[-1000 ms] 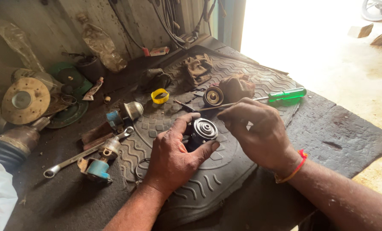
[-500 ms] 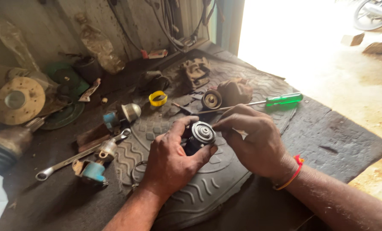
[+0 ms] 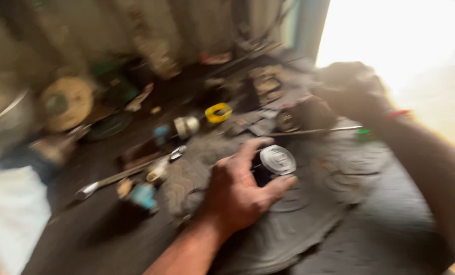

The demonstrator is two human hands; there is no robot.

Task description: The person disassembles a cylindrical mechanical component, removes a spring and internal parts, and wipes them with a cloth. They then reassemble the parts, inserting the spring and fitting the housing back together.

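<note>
Gripped by left hand [image 3: 235, 196]: round metal part [image 3: 277, 160].

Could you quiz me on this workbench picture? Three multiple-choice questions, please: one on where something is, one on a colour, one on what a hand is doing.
1. Where does the small round part with the silvery cap sit?
A. In the left hand, over the tyre piece
B. Against the back wall
C. On the floor outside

2. What colour is the small ring lying on the bench behind the hands?
A. Red
B. Yellow
C. White

3. What is the right hand doing?
A. Pressing on the capped part
B. Gripping the long spanner
C. Raised off the bench, away from the part

Answers:
1. A: the left hand curls its fingers around it above the tyre piece.
2. B: it shows bright yellow despite the blur.
3. C: it is up near the bright doorway, blurred, and what it holds, if anything, cannot be made out.
</note>
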